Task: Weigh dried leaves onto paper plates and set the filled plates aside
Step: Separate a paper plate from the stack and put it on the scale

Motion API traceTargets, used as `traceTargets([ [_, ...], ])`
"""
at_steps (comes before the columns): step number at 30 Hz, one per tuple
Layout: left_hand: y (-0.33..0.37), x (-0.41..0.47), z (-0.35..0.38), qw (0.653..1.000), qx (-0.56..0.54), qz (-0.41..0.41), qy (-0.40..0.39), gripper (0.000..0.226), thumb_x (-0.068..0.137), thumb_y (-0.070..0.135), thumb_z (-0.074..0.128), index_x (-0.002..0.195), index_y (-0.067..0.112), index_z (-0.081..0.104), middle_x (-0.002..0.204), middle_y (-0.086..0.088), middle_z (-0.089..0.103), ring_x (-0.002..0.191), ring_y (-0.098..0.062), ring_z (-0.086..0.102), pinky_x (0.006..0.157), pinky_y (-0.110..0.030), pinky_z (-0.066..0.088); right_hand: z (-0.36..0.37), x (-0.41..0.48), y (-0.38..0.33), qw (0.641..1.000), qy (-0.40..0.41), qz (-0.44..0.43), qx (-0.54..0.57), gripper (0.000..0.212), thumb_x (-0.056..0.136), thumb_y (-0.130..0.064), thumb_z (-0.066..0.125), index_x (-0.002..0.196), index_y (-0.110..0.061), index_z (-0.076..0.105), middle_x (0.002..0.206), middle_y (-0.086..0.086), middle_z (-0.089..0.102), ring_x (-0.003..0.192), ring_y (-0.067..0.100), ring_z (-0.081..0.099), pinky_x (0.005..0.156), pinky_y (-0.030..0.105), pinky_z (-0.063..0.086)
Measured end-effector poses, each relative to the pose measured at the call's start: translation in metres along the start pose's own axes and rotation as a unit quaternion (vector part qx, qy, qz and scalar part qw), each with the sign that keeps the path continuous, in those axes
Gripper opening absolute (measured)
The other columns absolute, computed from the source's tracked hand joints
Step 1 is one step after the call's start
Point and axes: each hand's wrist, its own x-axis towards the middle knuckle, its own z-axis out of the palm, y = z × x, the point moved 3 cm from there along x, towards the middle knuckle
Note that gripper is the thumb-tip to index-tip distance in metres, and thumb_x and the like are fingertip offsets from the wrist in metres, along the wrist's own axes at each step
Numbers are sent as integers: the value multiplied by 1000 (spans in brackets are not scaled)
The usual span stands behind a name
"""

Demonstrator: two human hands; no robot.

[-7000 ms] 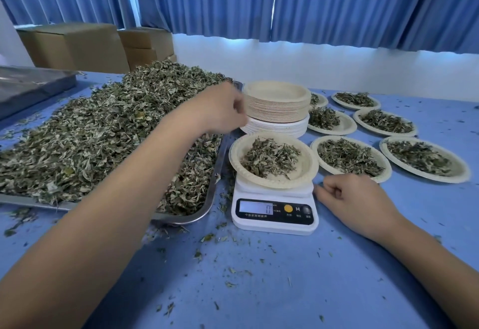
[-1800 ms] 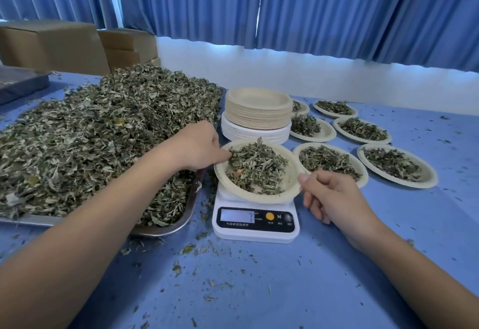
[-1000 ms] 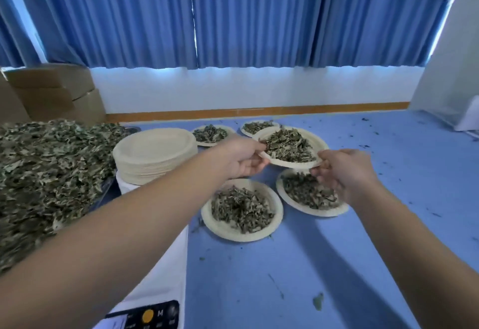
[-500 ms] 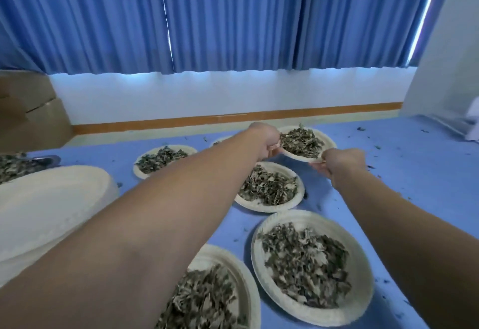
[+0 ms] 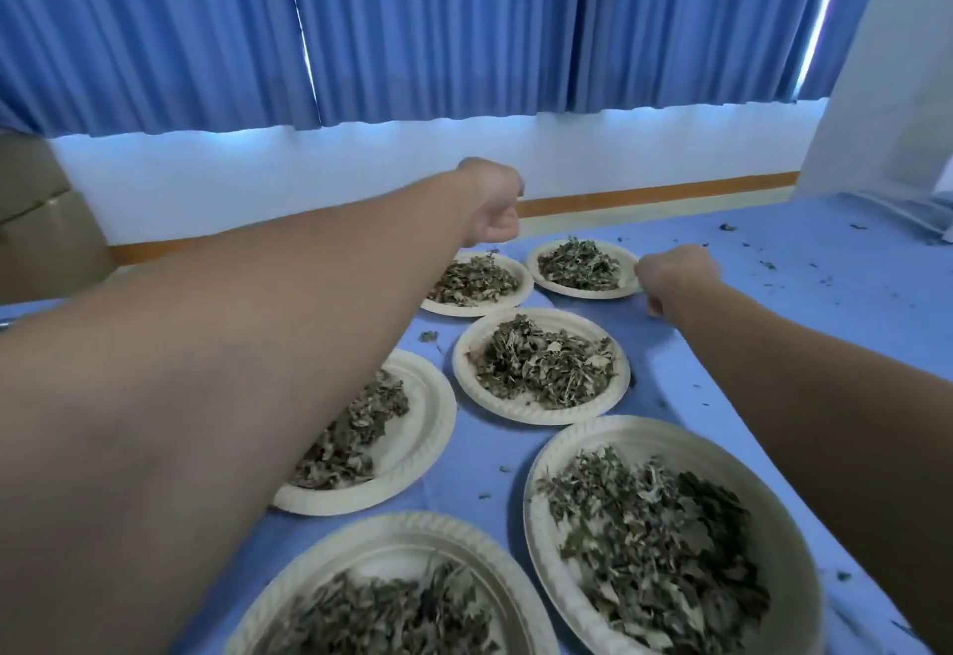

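The newly filled paper plate [image 5: 585, 293] with its heap of dried leaves [image 5: 577, 265] lies on the blue table at the far end of the rows of plates. My right hand [image 5: 675, 278] is at its right rim, curled fingers pinching the edge. My left hand [image 5: 492, 210] hovers above and to the left of that plate, curled into a loose fist that holds nothing. Several other filled plates sit nearer: one at the far left [image 5: 477, 311], one in the middle [image 5: 541, 417], and a large one close by [image 5: 541, 541]. The scale is out of view.
The blue table [image 5: 804, 324] stretches to the right with scattered leaf crumbs [image 5: 768, 265] on it. A cardboard box [image 5: 46, 236] stands at the left edge. Blue curtains and a white wall close off the back. My left forearm covers part of another filled plate [image 5: 428, 427].
Both hands carried the filled plate from the scale to the far end of the rows and lowered it onto the table. My left hand then let go and lifted away.
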Motion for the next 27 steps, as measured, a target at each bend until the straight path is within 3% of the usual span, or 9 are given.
traceTargets([
  [2,10,-15,-15,998,55,11,-25,17,104,16,50,112,2,55,107,-17,66,87,-25,69,69,-32,61,-5,-15,-9,995,32,-76,-47,33,94,-7,50,64,-11,37,50,5,36,46,20,31,47,27,28],
  [5,15,-53,-39,983,165,30,-78,23,104,16,51,113,-1,63,110,-15,70,95,-27,73,83,-39,61,2,-64,-38,983,-49,-178,-15,25,95,-6,51,74,6,60,75,34,61,58,32,57,55,38,50],
  [6,15,-68,-48,977,193,37,-89,23,103,15,52,113,-1,64,110,-14,71,97,-27,73,87,-40,61,7,-87,-50,973,-93,-211,-3,24,95,-5,53,78,4,65,85,34,68,63,30,63,58,37,53],
  [10,9,-136,-88,956,260,75,-111,19,102,13,52,100,2,67,101,-15,74,90,-24,73,87,-38,56,17,-198,-100,906,-214,-366,-3,31,97,-9,57,70,-7,71,67,14,72,57,20,67,47,18,43],
  [15,-9,-228,-173,940,322,109,-34,29,97,3,43,89,2,71,88,-15,75,85,-22,73,84,-37,60,22,-326,-125,836,-273,-477,-12,22,91,-17,66,78,-1,75,66,12,72,65,28,69,66,32,54],
  [18,-32,-280,-224,922,362,138,6,24,94,5,51,89,5,75,86,-9,75,81,-14,68,78,-35,60,26,-387,-123,792,-283,-540,-29,14,91,-17,69,83,-11,79,65,4,64,60,12,51,61,25,43],
  [20,-52,-310,-248,906,390,160,37,21,93,12,58,84,14,77,76,-3,72,72,-14,60,67,-34,54,30,-419,-119,760,-278,-586,-54,13,92,-20,70,86,-17,81,70,-5,65,62,5,51,60,16,39],
  [23,-80,-346,-267,878,438,190,37,23,96,20,61,78,19,76,65,2,63,65,-14,50,63,-33,42,35,-453,-115,700,-264,-650,-131,15,94,-24,68,89,-19,81,76,-7,64,72,14,58,71,33,46],
  [27,-99,-369,-272,836,493,241,22,21,97,20,59,92,16,78,80,-3,73,79,-21,64,77,-35,47,34,-464,-114,660,-242,-680,-208,17,96,-25,66,93,-19,81,87,-4,68,84,18,59,81,43,50],
])
